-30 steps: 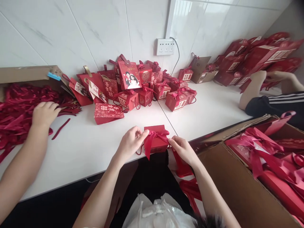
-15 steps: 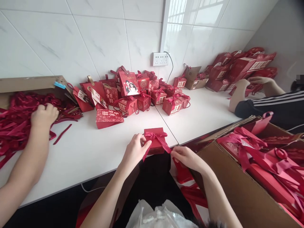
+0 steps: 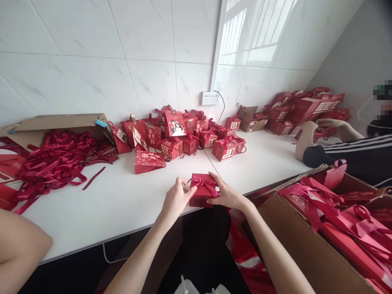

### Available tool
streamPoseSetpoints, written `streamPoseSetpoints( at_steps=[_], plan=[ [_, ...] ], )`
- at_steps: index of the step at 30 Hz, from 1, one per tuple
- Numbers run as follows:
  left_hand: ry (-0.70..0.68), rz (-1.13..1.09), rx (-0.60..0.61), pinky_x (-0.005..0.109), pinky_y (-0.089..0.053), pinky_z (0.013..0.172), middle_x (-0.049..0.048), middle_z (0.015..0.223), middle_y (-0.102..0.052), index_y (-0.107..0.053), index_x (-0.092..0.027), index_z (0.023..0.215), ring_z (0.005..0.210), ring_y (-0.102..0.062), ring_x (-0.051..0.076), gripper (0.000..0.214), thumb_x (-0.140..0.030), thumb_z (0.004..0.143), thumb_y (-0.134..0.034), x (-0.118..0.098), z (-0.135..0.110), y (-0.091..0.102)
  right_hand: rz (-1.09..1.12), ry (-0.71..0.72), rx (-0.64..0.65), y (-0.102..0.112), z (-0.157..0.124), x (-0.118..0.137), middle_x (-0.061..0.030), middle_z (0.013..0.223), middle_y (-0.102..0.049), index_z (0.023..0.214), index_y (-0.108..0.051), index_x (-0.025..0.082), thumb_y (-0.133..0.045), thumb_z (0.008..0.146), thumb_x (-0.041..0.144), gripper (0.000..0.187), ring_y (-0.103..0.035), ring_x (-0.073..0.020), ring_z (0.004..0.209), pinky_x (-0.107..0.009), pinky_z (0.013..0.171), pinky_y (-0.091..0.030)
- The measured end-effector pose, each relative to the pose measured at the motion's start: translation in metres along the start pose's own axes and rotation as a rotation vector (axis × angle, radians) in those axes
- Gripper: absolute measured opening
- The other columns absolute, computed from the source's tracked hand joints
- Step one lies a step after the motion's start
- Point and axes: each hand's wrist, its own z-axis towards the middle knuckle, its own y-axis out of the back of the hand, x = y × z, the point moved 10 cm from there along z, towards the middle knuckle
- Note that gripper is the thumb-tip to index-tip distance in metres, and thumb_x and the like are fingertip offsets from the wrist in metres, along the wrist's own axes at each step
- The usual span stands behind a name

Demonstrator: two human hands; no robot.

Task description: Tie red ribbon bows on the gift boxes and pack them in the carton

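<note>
A small red gift box point(image 3: 200, 201) with a crimson ribbon bow point(image 3: 204, 184) on top sits at the table's front edge, between my hands. My left hand point(image 3: 177, 196) is closed at its left side, the thumb on the lid near the bow and the other fingers curled by a dark cord handle. Around the right side goes my right hand point(image 3: 228, 192), forefinger at the back corner and thumb at the front, gripping the box. Part of the bow's right end is hidden by that hand.
Finished-looking red boxes point(image 3: 228, 149) and bags line the wall. Loose ribbons point(image 3: 61, 159) spill from a carton at left, near a co-worker's bare arm point(image 3: 21, 241). An open carton point(image 3: 294, 241) of ribboned boxes stands at right; beyond it another person's hands point(image 3: 318, 124) hold a red box.
My right hand has let go of the ribbon tail and moved onto the box's right side. The co-worker's hand at left has withdrawn from the ribbons. My view has tilted up.
</note>
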Motion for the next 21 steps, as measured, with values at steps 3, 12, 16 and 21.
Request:
streamPoseSetpoints(
  at_steps=[3,12,16,21],
  plan=[
    [0.036,-0.088,-0.043,0.031,-0.043,0.056,-0.0028,0.058,-0.055,-0.043,-0.022,0.078,0.05,-0.059,0.021,0.028,-0.047,0.078,-0.054,0.013,-0.008,0.0,0.077,0.04,-0.155,-0.004,-0.001,-0.005,-0.0199,0.141,-0.04,0.148,-0.014,0.02,-0.077,0.063,0.032,0.107,-0.045,-0.0317,0.129,-0.049,0.104,-0.041],
    [-0.129,-0.433,-0.209,0.027,-0.046,0.059,-0.0029,0.066,-0.054,-0.044,-0.021,0.08,0.054,-0.054,0.012,0.031,-0.05,0.079,-0.052,0.005,-0.047,0.04,0.145,0.397,-0.404,0.017,-0.004,0.065,-0.0194,0.139,-0.038,0.143,-0.019,0.023,-0.076,0.065,0.044,0.099,-0.052,-0.0323,0.119,-0.048,0.084,-0.057],
    [-0.182,-0.5,-0.135,0.025,-0.044,0.057,-0.0026,0.065,-0.055,-0.049,-0.019,0.08,0.053,-0.05,0.011,0.028,-0.046,0.081,-0.056,-0.002,-0.071,0.054,0.102,0.52,-0.373,0.026,-0.013,0.116,-0.0175,0.14,-0.038,0.144,-0.018,0.025,-0.074,0.069,0.037,0.095,-0.048,-0.0303,0.124,-0.046,0.087,-0.055],
    [-0.198,-0.137,0.257,0.025,-0.045,0.058,-0.0002,0.069,-0.062,-0.059,-0.02,0.072,0.06,-0.056,0.014,0.019,-0.038,0.078,-0.059,0.0,-0.105,0.055,0.01,0.605,-0.375,0.034,-0.031,0.148,-0.018,0.141,-0.04,0.146,-0.016,0.023,-0.074,0.069,0.031,0.097,-0.044,-0.0317,0.129,-0.048,0.094,-0.052]
  ],
)
